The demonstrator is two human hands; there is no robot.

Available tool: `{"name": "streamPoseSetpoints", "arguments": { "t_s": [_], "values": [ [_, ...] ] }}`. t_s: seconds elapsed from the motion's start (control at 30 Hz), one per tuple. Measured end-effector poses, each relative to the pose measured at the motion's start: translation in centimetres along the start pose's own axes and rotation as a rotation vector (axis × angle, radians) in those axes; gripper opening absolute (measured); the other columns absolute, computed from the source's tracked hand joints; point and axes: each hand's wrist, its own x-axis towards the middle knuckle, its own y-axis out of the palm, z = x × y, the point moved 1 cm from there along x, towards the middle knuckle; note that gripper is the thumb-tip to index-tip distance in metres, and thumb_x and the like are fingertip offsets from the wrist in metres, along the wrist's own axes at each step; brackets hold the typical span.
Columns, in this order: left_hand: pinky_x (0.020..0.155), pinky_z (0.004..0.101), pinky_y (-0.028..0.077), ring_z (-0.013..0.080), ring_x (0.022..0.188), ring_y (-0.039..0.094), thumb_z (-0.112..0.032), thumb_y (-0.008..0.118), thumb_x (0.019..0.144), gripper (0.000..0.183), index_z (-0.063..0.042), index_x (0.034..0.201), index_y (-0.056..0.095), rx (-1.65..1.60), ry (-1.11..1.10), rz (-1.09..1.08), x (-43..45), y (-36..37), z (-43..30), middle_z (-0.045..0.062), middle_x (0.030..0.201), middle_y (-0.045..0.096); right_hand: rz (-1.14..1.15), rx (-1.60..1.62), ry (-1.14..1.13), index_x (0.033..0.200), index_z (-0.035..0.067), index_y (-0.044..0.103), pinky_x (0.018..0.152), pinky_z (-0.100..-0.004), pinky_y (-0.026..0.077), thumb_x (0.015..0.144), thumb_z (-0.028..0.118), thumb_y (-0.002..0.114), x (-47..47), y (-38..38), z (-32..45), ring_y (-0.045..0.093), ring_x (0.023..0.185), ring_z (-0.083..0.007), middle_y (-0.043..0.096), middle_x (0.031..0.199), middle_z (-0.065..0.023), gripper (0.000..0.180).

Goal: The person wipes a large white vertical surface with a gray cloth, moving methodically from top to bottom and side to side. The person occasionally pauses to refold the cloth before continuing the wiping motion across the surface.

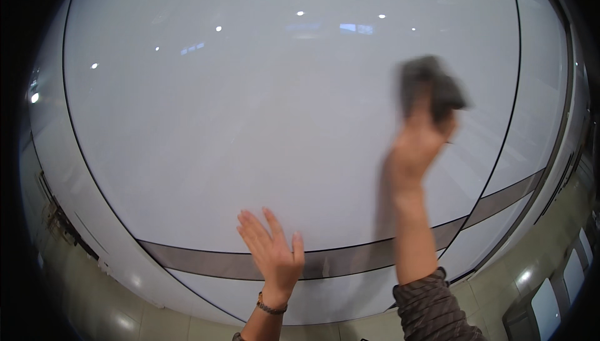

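A large glossy white panel (253,120) fills most of the view, crossed low down by a grey-brown band (347,262). Over its right half, my right hand (419,141) grips a dark grey cloth (429,83); both are blurred. Whether the cloth presses on the panel I cannot tell. At the lower middle, my left hand (276,252) is empty, its thumb apart from the fingers. It lies over the panel and the band, and a bracelet is on its wrist.
Dark seams (519,55) divide the panel from white side sections (543,106). Tiled floor (164,315) shows along the bottom. Several seats or cases with pale tops (546,310) stand at the lower right. Unclear dark items (65,226) are at the left edge.
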Motion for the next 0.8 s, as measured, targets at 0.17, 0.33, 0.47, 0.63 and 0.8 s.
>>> {"name": "streamPoseSetpoints", "arguments": {
  "t_s": [0.17, 0.33, 0.47, 0.63, 0.8],
  "values": [
    [0.111, 0.0587, 0.002, 0.0495, 0.14, 0.002, -0.028, 0.05, 0.089, 0.076, 0.009, 0.145, 0.013, -0.035, -0.009, -0.137, 4.6, -0.6, -1.0, 0.035, 0.15, 0.001, 0.363, 0.288, -0.412, 0.12, 0.005, 0.058, 0.097, -0.0414, 0.037, 0.069, 0.001, 0.056, -5.0, 3.7, 8.5, 0.051, 0.109, -0.0276, 0.056, 0.123, -0.0079, 0.051],
    [0.111, 0.0593, 0.0, 0.0455, 0.141, -0.002, -0.036, 0.051, 0.089, 0.084, 0.005, 0.147, 0.006, 0.08, -0.051, -0.14, 6.3, -3.2, 0.5, 0.032, 0.151, -0.002, 0.106, 0.624, 0.308, 0.125, -0.004, 0.052, 0.102, -0.0424, 0.034, 0.087, 0.0, 0.046, 0.7, -1.0, 0.1, 0.047, 0.116, -0.0333, 0.047, 0.123, -0.0186, 0.039],
    [0.109, 0.0614, -0.001, 0.0445, 0.142, -0.002, -0.042, 0.056, 0.086, 0.091, 0.002, 0.148, 0.006, 0.206, -0.009, -0.128, 7.1, -2.7, -0.8, 0.031, 0.152, -0.002, -0.249, -0.255, 0.214, 0.132, 0.003, 0.052, 0.103, -0.0408, 0.031, 0.088, 0.003, 0.048, 8.4, -5.5, -10.1, 0.041, 0.118, -0.0361, 0.041, 0.126, -0.0239, 0.043],
    [0.108, 0.0636, 0.006, 0.0439, 0.142, -0.002, -0.049, 0.054, 0.086, 0.093, -0.001, 0.149, 0.005, 0.246, -0.131, -0.013, 7.2, -3.3, -1.5, 0.028, 0.153, -0.003, -0.045, 0.485, 0.219, 0.121, -0.003, 0.055, 0.09, -0.0402, 0.039, 0.088, 0.0, 0.047, 8.3, -0.4, -0.8, 0.05, 0.103, -0.0303, 0.055, 0.113, -0.0186, 0.035],
    [0.106, 0.0661, 0.012, 0.0449, 0.142, -0.002, -0.049, 0.055, 0.085, 0.095, 0.0, 0.149, 0.005, 0.213, -0.174, 0.044, 7.5, -3.5, -1.9, 0.029, 0.153, -0.004, 0.473, 0.213, -0.484, 0.078, 0.003, 0.066, 0.105, -0.0416, 0.036, 0.071, 0.004, 0.057, -1.0, 2.3, 7.3, 0.045, 0.128, -0.0263, 0.046, 0.14, -0.0119, 0.011]
  ]
}}
